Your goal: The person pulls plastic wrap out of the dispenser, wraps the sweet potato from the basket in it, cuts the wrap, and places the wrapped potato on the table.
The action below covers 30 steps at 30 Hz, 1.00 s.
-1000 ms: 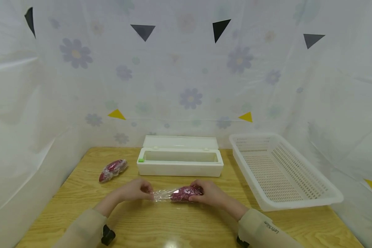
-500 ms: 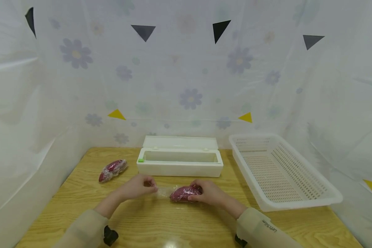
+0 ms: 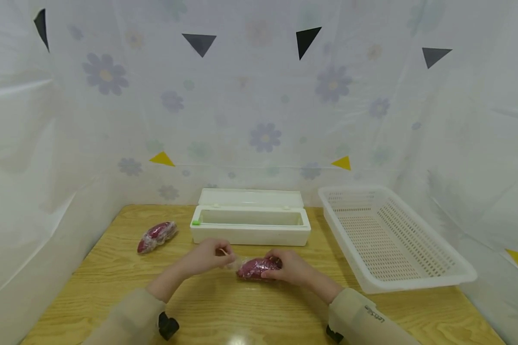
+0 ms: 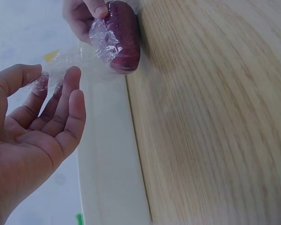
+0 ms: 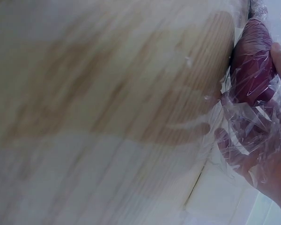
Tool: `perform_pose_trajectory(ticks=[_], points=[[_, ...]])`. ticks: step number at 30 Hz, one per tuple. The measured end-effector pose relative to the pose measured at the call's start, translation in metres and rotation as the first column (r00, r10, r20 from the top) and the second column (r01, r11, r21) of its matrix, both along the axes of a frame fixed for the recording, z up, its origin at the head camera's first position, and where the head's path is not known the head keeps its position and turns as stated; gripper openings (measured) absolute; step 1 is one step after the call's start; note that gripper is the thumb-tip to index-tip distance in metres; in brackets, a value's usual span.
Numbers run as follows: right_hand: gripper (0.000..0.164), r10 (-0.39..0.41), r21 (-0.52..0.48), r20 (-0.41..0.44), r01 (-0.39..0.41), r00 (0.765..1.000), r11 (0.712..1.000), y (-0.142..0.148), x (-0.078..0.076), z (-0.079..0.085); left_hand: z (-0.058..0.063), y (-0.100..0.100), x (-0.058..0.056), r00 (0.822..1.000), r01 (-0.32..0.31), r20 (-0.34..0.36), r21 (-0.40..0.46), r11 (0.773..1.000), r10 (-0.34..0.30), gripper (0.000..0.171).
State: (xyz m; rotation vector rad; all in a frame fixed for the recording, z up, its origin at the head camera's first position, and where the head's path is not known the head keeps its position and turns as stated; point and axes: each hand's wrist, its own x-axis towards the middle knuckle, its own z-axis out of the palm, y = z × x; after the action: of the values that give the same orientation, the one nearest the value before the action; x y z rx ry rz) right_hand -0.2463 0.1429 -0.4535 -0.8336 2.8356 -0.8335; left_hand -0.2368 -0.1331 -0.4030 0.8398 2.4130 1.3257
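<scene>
A purple-red sweet potato (image 3: 253, 269) lies on the table in front of the white box, wrapped in clear cling film (image 4: 105, 40). My right hand (image 3: 294, 269) grips its right end, with the thumb on the near side. Loose film bunches around that end, over the palm in the right wrist view. To the left, my left hand (image 3: 210, 257) pinches the film's free tail between thumb and fingertips, a little above the table. In the left wrist view the tail stretches from those fingertips toward the sweet potato.
A second film-wrapped sweet potato (image 3: 157, 237) lies at the table's left. Behind my hands stands a long white box (image 3: 250, 235) with its lid raised and a green tab at its left corner. A white slotted basket (image 3: 418, 283) stands at the right.
My left hand has moved right and slightly up, bringing the film's tail closer to the sweet potato. The visible stretch of film has shortened. The right hand stays nearly still.
</scene>
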Motion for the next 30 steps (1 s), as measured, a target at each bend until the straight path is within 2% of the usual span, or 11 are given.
perform_pose_trajectory(ticks=[10,13,17,21,25,30], points=[[0.050,0.006,-0.034,-0.001,-0.006,1.000,0.999,0.000,-0.001,0.001,-0.011,0.028,-0.004,1.000,-0.013,0.014,0.031,0.999,0.013,0.015],[0.048,0.016,-0.047,-0.009,-0.017,1.000,0.999,0.000,0.000,0.002,-0.017,0.032,-0.007,1.000,-0.024,0.018,0.031,0.999,0.024,0.015],[0.046,0.031,-0.071,-0.015,-0.032,0.999,0.997,0.001,0.000,0.002,-0.022,0.034,-0.008,1.000,-0.007,0.022,0.041,0.999,0.006,0.015],[0.053,0.034,-0.090,0.027,-0.032,0.999,0.995,0.004,-0.001,0.000,-0.025,0.033,-0.009,0.999,0.027,0.016,0.052,0.998,-0.028,0.015],[0.060,0.048,-0.123,0.097,-0.036,0.994,0.992,0.008,-0.002,0.000,-0.026,0.033,-0.008,0.998,0.060,0.028,0.080,0.995,-0.063,0.024],[0.057,0.078,-0.134,0.121,-0.062,0.990,0.989,0.012,-0.002,0.003,-0.028,0.036,-0.007,0.999,0.027,0.035,0.084,0.996,-0.030,0.021]])
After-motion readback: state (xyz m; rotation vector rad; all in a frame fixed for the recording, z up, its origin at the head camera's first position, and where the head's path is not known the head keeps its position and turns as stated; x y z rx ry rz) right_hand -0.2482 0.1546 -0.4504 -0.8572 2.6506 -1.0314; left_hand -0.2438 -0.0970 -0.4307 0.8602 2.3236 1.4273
